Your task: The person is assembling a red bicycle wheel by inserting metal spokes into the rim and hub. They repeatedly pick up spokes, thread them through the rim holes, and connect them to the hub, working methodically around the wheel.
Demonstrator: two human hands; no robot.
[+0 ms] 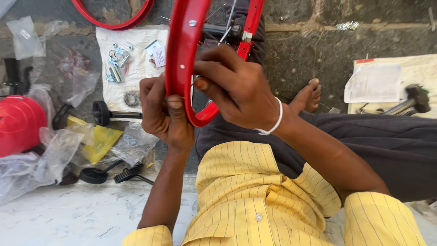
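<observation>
Held upright over the seated person's lap: one red wheel rim (182,59), spokes and hub visible at its centre. Left hand (164,111) is closed on the rim's outer edge, thumb pressed against the red metal; right hand (236,86) reaches in from the other side, fingers curled around the inner face of the rim, a white band at the wrist. Person wears a yellow striped shirt (255,196) and dark trousers, one bare foot (307,95) showing on the stone floor. Left of the rim, a white cloth (136,82) carries small loose hardware: silver bolts and brackets (116,64), a round bearing-like ring (132,99), a small tag. Nearby, clear plastic bags (50,155), crumpled, contents unclear; one yellow packet (100,141); small black wheels on stems (102,113); a red rounded part (18,123). A second red rim (114,20) lies at the top edge. To the right, papers (375,82) and a hammer (409,102).
</observation>
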